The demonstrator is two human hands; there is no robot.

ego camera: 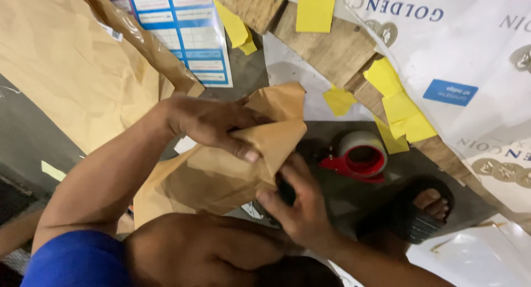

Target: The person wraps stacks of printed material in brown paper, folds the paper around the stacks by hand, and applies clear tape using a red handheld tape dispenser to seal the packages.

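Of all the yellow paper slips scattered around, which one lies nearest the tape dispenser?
The yellow slip just right of the red tape dispenser, almost touching its roll. The other slips lie farther up on the wooden boards.

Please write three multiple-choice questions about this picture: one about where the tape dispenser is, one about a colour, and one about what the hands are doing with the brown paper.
1. Where does the tape dispenser lie?
A. On the dark floor, to the right of the brown paper
B. On top of the brown paper
C. In the left hand

2. What colour are the small paper slips on the wooden boards?
A. Green
B. Yellow
C. Pink

3. How is the brown paper held?
A. It lies flat, untouched
B. Only the right hand holds it
C. Both hands grip it, folded and creased

Answers: 1 A, its red frame and grey roll rest on the floor near the sandalled foot. 2 B, all slips are yellow. 3 C, the left hand pinches the upper fold and the right hand clasps it from below.
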